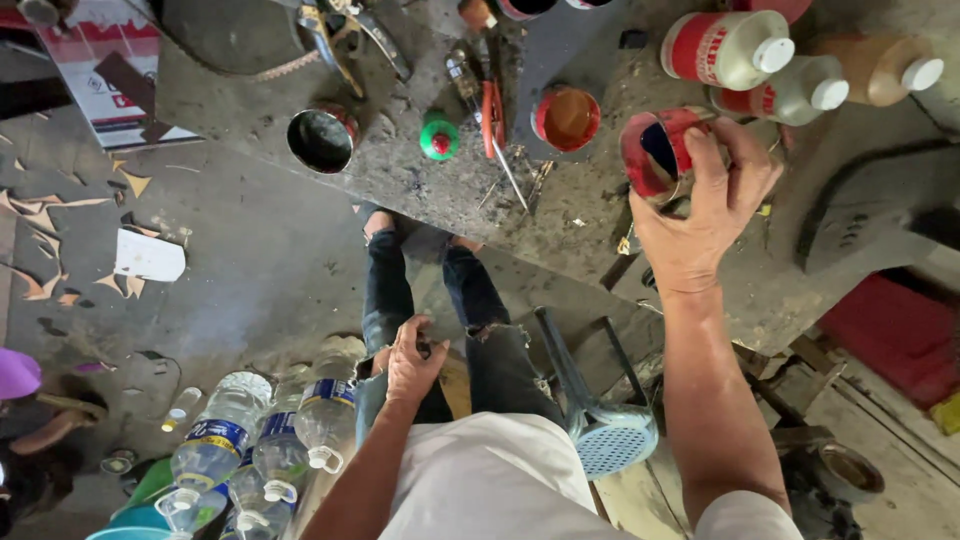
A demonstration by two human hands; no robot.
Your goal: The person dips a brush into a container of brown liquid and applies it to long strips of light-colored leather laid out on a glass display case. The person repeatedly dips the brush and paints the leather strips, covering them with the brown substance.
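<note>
On the table (420, 170), the right hand (705, 205) is wrapped around a tilted tin (655, 150) near the table's near edge. Just left of that tin stands an open can (567, 118), then pliers (491, 115), a small capped bottle (439, 137) and, farthest left, another open can (322, 138). Behind the held tin three capped bottles (800, 65) lie side by side, touching. The left hand (412, 362) rests on the person's left knee (385, 350), below the table edge (well apart from the right hand). Left of that knee several water bottles (255, 440) lie bunched together. A stool (600, 420) stands between the legs and the right forearm.
</note>
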